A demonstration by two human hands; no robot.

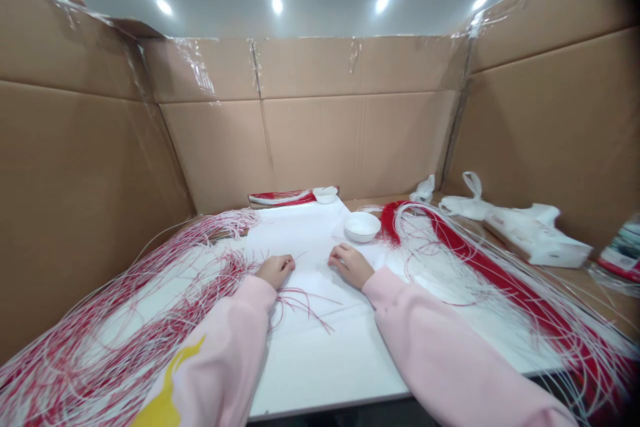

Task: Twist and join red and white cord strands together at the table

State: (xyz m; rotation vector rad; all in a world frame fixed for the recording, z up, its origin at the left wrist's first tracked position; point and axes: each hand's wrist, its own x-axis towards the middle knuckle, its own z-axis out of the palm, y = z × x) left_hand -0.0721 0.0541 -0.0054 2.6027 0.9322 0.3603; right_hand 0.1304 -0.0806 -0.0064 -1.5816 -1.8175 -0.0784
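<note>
My left hand [277, 271] is closed in a pinch over the white board, and a fine strand shows at its fingertips. Thin red cords [313, 310] fan out from beneath that wrist. Across a short gap, my right hand [353, 265] is closed too, thumb against curled fingers; whatever it pinches is too small to make out. A thick bundle of red and white cords [200, 307] spreads along the left side, reaching my left wrist. Just beyond my right hand stands a shallow white bowl [362, 227].
Long red cords [480, 270] and loose white cords [425, 253] curve along the right. At the back lie a second white dish [325, 195] and a flat tray of red and white cords [280, 198]. White plastic packaging [540, 230] and a bottle [623, 250] sit far right. Cardboard walls [320, 133] enclose the table.
</note>
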